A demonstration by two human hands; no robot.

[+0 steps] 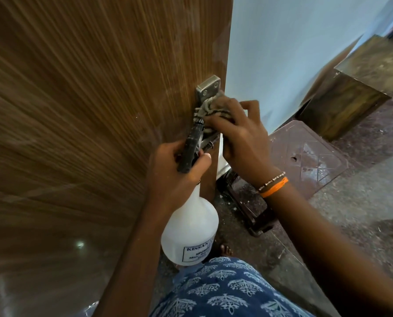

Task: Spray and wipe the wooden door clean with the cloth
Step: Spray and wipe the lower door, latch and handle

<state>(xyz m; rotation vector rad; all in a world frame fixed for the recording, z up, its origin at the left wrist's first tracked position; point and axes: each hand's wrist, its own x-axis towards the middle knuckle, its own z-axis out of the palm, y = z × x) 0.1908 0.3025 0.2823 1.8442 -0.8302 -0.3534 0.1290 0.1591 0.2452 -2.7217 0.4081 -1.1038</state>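
The brown wooden door [81, 124] fills the left half of the head view, its edge running down the middle. A metal latch plate [208, 88] is fixed near that edge. My right hand [241, 138] grips a striped grey cloth [210, 108] and presses it against the latch fitting just below the plate. My left hand [175, 170] holds the neck of a white spray bottle [191, 232] with a black trigger head [192, 147]; the nozzle points up at the cloth and latch.
A pale blue wall [293, 53] lies right of the door edge. A dark plastic stool [305, 161] and a brown cabinet [355, 92] stand on the speckled floor [362, 213] to the right. My bare foot [225, 250] shows below the bottle.
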